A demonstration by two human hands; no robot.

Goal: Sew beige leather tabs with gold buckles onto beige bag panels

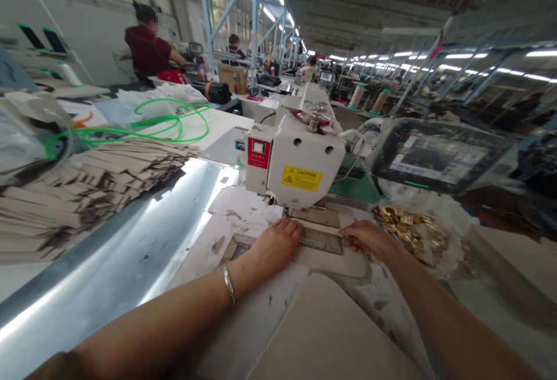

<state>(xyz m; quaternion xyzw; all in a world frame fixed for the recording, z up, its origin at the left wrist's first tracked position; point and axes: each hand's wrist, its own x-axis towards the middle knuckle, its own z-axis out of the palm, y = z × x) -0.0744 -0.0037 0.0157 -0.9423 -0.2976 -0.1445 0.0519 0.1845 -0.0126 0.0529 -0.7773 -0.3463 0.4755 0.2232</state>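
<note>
A narrow beige strip [321,228] lies across a cut-out template [348,264] under the head of a white sewing machine [300,159]. At the strip's right end, my right hand [365,238] is closed in a pinch on it. My left hand [276,243], with a silver bangle at the wrist, rests palm down at the left end, its fingers lying on the strip and template. Those fingertips are partly hidden against the work. Nearer to me, a large beige panel [322,333] lies on the white work surface.
Many beige strips [87,194] are piled at the left beside a shiny metal plate [143,252]. Gold metal pieces [413,223] fill a plastic bag at the right, below a control screen [439,154]. Green tubing [174,127] lies behind the pile. A person [150,43] sits farther back.
</note>
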